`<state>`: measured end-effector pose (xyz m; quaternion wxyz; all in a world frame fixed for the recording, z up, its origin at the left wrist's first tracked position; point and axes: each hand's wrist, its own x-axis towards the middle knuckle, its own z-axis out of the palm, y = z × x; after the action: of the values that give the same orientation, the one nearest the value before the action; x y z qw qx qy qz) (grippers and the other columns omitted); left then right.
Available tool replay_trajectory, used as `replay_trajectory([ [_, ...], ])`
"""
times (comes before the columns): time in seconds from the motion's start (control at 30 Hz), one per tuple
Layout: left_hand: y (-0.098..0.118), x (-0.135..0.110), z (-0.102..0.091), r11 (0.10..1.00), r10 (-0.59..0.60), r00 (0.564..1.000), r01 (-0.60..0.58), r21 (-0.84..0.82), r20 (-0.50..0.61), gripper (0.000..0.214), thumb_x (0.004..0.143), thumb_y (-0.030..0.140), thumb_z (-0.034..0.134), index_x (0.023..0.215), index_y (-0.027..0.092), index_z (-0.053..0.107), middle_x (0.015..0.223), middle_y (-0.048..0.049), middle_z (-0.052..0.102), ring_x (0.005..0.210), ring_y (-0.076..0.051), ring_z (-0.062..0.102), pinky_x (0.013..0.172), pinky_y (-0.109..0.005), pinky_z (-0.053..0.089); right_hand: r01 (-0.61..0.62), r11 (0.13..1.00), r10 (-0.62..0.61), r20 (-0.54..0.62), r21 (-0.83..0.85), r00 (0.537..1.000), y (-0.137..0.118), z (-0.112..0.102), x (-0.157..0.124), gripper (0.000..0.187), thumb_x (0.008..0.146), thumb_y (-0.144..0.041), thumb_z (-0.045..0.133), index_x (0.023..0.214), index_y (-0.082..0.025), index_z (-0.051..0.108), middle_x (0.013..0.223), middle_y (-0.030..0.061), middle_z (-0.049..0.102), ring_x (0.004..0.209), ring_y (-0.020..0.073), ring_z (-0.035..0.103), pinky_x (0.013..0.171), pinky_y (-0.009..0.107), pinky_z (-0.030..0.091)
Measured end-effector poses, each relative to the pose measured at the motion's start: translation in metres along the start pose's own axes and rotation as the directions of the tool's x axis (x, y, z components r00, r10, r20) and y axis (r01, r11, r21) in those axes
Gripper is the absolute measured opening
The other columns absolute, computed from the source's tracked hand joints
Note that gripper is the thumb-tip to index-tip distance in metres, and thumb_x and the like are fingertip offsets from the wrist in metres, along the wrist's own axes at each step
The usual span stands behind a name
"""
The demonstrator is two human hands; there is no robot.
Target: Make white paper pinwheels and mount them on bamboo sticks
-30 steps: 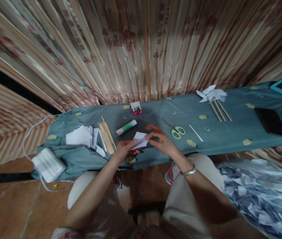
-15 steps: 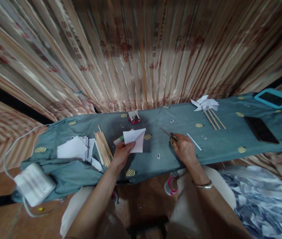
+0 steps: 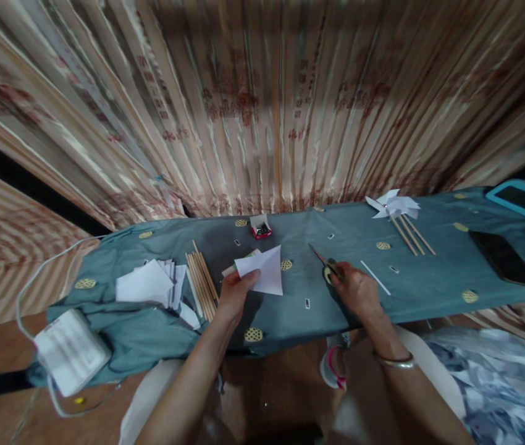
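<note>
Between thumb and fingers, my left hand [image 3: 236,293] grips a folded white sheet of paper [image 3: 266,272] just above the cloth. My right hand [image 3: 357,288] is closed on a pair of scissors [image 3: 330,267], whose blades point up and to the left. A gap separates the scissors from the paper. Behind the paper stands a small open red box [image 3: 261,228] of little metal pieces. To the left of my left hand lies a bundle of wooden sticks [image 3: 201,278], and beyond it a stack of white paper pieces [image 3: 146,284].
White paper pinwheels [image 3: 394,205] on sticks lie at the back right. Near them are a black phone [image 3: 506,258], a blue-framed device [image 3: 524,198] and a narrow white strip [image 3: 375,277]. A white box with a cable [image 3: 72,352] occupies the left end. A striped curtain [image 3: 253,111] hangs behind.
The whole view has shifted, so everything sits slightly lower and further right. The paper has tilted a little in my left hand, and the scissors have turned slightly in my right.
</note>
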<state>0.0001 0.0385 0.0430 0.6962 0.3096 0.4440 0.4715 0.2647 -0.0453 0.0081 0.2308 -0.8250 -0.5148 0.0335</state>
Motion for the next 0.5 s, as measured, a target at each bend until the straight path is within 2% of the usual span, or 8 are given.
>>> replay_trajectory([
  [0.03,0.000,0.000,0.000,1.000,0.007,1.000,-0.007,-0.005,-0.006,0.046,0.042,0.036,0.096,0.077,0.013,0.079,0.079,-0.0074,0.078,0.070,-0.019,0.068,0.075,-0.032,0.050,-0.058,0.983,0.057,0.014,0.173,0.998,-0.002,0.001,0.001,0.019,0.081,-0.029,0.065,0.096,-0.019,0.070,0.085,0.0120,0.077,0.078,0.0280,0.073,0.072,0.038,0.052],
  [0.07,0.000,0.000,0.000,1.000,0.011,1.000,-0.011,-0.011,-0.009,0.045,0.042,0.035,0.096,0.077,0.013,0.079,0.079,-0.0073,0.078,0.071,-0.018,0.068,0.076,-0.031,0.050,-0.128,0.920,0.117,0.051,0.371,0.992,-0.005,0.002,0.002,0.021,0.077,-0.034,0.069,0.093,-0.020,0.070,0.082,0.0096,0.077,0.076,0.0266,0.073,0.069,0.036,0.052],
  [0.1,0.000,0.000,0.001,1.000,0.014,1.000,-0.014,-0.012,-0.011,0.044,0.042,0.035,0.096,0.077,0.014,0.079,0.079,-0.0071,0.078,0.070,-0.018,0.068,0.075,-0.031,0.050,-0.203,0.801,0.167,0.115,0.564,0.979,-0.010,0.004,0.003,0.025,0.073,-0.038,0.073,0.091,-0.021,0.070,0.079,0.0074,0.077,0.073,0.0252,0.073,0.065,0.034,0.052],
  [0.17,-0.001,0.001,0.001,1.000,0.018,1.000,-0.018,-0.002,-0.014,0.043,0.043,0.035,0.095,0.076,0.014,0.079,0.078,-0.0070,0.078,0.069,-0.018,0.067,0.074,-0.031,0.050,-0.347,0.453,0.192,0.291,0.821,0.937,-0.020,0.006,0.004,0.040,0.062,-0.044,0.082,0.092,-0.021,0.071,0.073,0.0048,0.076,0.066,0.0225,0.071,0.056,0.030,0.050],
  [0.23,-0.003,0.001,0.001,0.999,0.029,0.999,-0.029,0.015,-0.020,0.042,0.045,0.035,0.095,0.077,0.014,0.080,0.079,-0.0073,0.078,0.069,-0.018,0.068,0.073,-0.031,0.050,-0.440,0.158,0.138,0.421,0.884,0.896,-0.032,0.009,0.004,0.049,0.056,-0.042,0.089,0.097,-0.022,0.072,0.077,0.0041,0.077,0.067,0.0200,0.071,0.057,0.029,0.052],
  [0.27,-0.004,0.002,0.001,0.999,0.039,0.999,-0.039,0.021,-0.021,0.042,0.046,0.036,0.094,0.078,0.014,0.080,0.080,-0.0076,0.078,0.070,-0.019,0.068,0.074,-0.031,0.050,-0.469,0.068,0.105,0.461,0.881,0.881,-0.039,0.010,0.004,0.049,0.054,-0.041,0.092,0.096,-0.023,0.073,0.079,0.0037,0.077,0.067,0.0187,0.071,0.059,0.029,0.054],
  [0.37,-0.007,0.002,0.000,0.997,0.070,0.997,-0.070,0.045,-0.009,0.041,0.050,0.038,0.093,0.080,0.013,0.080,0.080,-0.0078,0.078,0.073,-0.020,0.069,0.076,-0.032,0.050,-0.490,-0.040,0.019,0.491,0.871,0.871,-0.057,0.012,0.002,0.047,0.056,-0.039,0.093,0.097,-0.023,0.075,0.080,0.0023,0.077,0.071,0.0164,0.070,0.066,0.029,0.056],
  [0.5,-0.013,0.001,0.001,0.988,0.093,0.996,-0.094,0.122,0.008,0.034,0.055,0.035,0.090,0.079,0.014,0.080,0.075,-0.0060,0.077,0.069,-0.019,0.067,0.071,-0.029,0.049,-0.469,-0.033,-0.008,0.469,0.883,0.883,-0.077,0.015,-0.002,0.059,0.053,-0.040,0.095,0.106,-0.026,0.073,0.080,-0.0004,0.076,0.070,0.0146,0.067,0.068,0.028,0.054],
])
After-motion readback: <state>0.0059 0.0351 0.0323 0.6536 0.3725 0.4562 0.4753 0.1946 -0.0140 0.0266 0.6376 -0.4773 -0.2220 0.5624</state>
